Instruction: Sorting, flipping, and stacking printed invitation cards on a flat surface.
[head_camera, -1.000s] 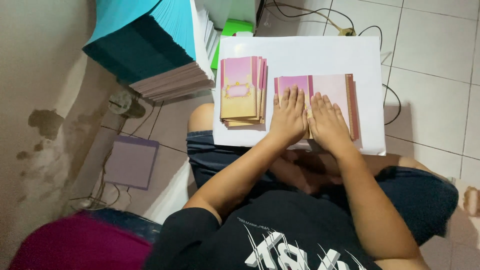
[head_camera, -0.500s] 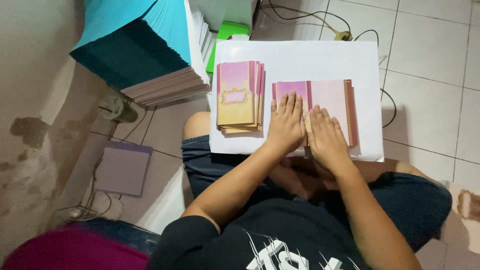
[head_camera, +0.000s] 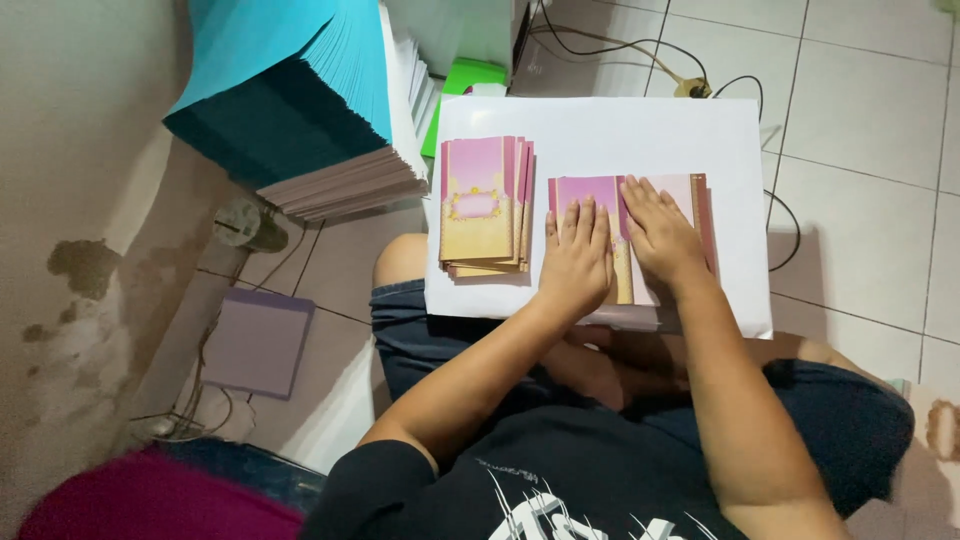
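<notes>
- Pink and cream card stock: an open, folded card (head_camera: 655, 205) lies flat on the right part of the white board (head_camera: 600, 125) that serves as the table across the person's lap.
- Left hand (head_camera: 575, 260): palm down, fingers extended and close together, pressing on the left panel of the open card. Grip state: flat and open, nothing enclosed.
- Right hand (head_camera: 662, 240): palm down, fingers extended toward the far edge, pressing on the card just right of its centre fold. Grip state: flat and open, nothing enclosed.
- Both hands lie side by side, nearly touching at the thumbs (the fold line runs between them).
- Stack of closed cards (head_camera: 485, 205): same pink top and yellow-cream lower part with an ornate frame, placed on the left part of the table, just beside the open card but apart from it. Edges of the stack are slightly fanned.
- Tall pile of sheets (head_camera: 320, 100): teal on top, pale edges below, standing left of the table and leaning slightly outward.
- Green object (head_camera: 470, 75): partly hidden behind the far left corner of the table; its kind cannot be determined.
- Lavender pad (head_camera: 258, 340): lies on the tiled floor (head_camera: 860, 120) at lower left.
- Dark cables (head_camera: 640, 50): run across the floor beyond the table's far edge and down its right side.
</notes>
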